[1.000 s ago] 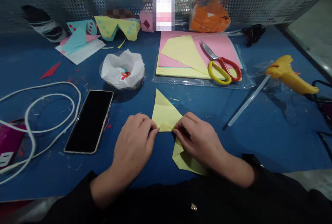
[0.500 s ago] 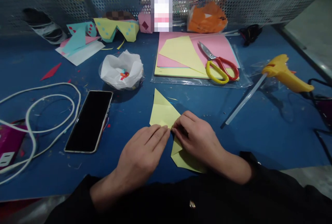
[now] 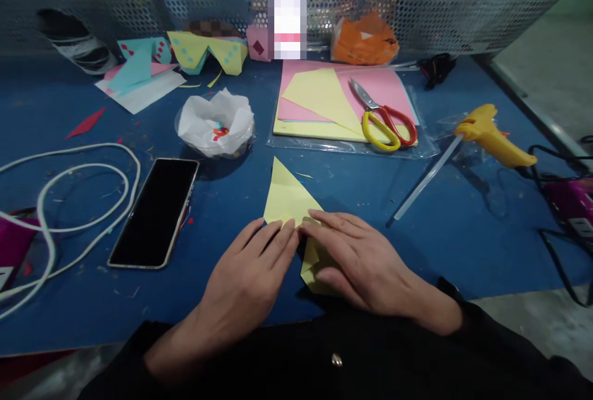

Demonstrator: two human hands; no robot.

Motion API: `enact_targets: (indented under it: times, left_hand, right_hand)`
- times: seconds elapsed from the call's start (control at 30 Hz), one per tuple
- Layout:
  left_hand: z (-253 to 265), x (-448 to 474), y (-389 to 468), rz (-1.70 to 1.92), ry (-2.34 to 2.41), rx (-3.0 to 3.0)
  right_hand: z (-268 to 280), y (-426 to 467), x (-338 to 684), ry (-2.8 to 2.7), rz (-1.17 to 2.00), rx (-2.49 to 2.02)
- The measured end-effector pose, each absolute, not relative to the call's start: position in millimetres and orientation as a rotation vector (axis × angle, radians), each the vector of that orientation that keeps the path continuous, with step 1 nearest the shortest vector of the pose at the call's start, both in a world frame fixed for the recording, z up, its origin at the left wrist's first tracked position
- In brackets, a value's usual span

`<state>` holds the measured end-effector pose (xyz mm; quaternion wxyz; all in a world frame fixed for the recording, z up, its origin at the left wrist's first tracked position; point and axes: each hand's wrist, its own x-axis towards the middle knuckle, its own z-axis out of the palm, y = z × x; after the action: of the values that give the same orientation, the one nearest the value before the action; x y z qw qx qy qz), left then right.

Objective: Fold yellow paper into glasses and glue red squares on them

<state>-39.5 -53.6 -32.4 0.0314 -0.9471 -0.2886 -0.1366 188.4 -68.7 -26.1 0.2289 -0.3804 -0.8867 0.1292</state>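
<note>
A folded sheet of yellow paper lies on the blue table in front of me, its pointed end facing away. My left hand rests with outstretched fingers along the lower left edge of the upper part; its thumb is hidden. Flat over the paper's middle and right edge lies my right hand, fingers stretched and thumb apart. Between and below the hands, a lower folded part of the paper shows, partly covered by the right palm. The fingertips of both hands nearly meet at the fold.
Left are a phone, a white cable and a paper-lined bowl with scraps. Scissors lie on coloured paper. A yellow glue gun with a glue stick lies right. Paper cut-outs stand before the perforated metal panel.
My right hand has gone from a pinch at the fold to lying flat on the paper. The left fingers have spread slightly. The view has shifted a little.
</note>
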Motion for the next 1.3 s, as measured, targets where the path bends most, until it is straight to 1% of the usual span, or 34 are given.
enact_targets:
  times: [0.2, 0.5, 0.67, 0.73, 0.93, 1.3]
  left_hand:
    - [-33, -40, -56, -0.434, -0.874, -2.907]
    - [-28, -54, -63, -0.352, -1.093, -2.960]
    - [-29, -71, -65, -0.204, -1.104, -2.918]
    - [-30, -72, -66, -0.198, -1.094, -2.888]
    - [-31, -53, -57, -0.178, -0.892, -2.948]
    - [-30, -63, -54, -0.167, -1.057, -2.846]
  right_hand:
    - [-34, -78, 185, -2.597, 0.236, -1.055]
    - [-36, -78, 184, -2.584, 0.154, -1.056]
    - [-36, -78, 184, -2.578, 0.162, -1.064]
    - [-36, -78, 183, -2.561, 0.167, -1.059]
    - [-38, -77, 182, -2.536, 0.186, -1.057]
    - [-37, -77, 183, -2.539, 0.242, -1.071]
